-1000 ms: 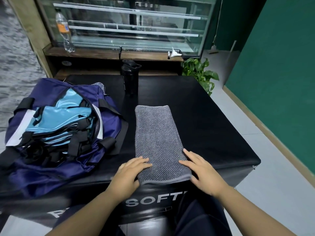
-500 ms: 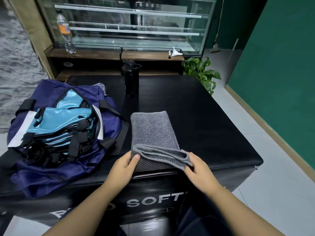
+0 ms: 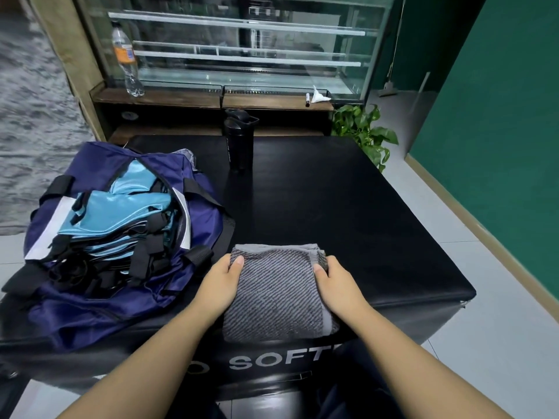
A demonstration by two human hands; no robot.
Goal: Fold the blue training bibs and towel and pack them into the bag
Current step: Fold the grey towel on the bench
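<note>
A grey striped towel (image 3: 276,293), folded over on itself into a short rectangle, lies at the near edge of the black padded table (image 3: 348,213). My left hand (image 3: 219,282) grips its left side, thumb on top near the far corner. My right hand (image 3: 340,281) grips the right side the same way. The open navy bag (image 3: 99,309) sits to the left on the table, with several folded light-blue bibs (image 3: 121,216) stacked inside among black straps.
A black shaker bottle (image 3: 239,140) stands at the table's far middle. Behind it runs a wooden counter with a glass display case (image 3: 242,49) and a plastic bottle (image 3: 127,58). A potted plant (image 3: 366,131) sits at the far right corner; green wall on the right.
Both hands lifted the towel's near end and carried it forward onto the far end, halving its length. The hands now sit on the sides of the folded towel.
</note>
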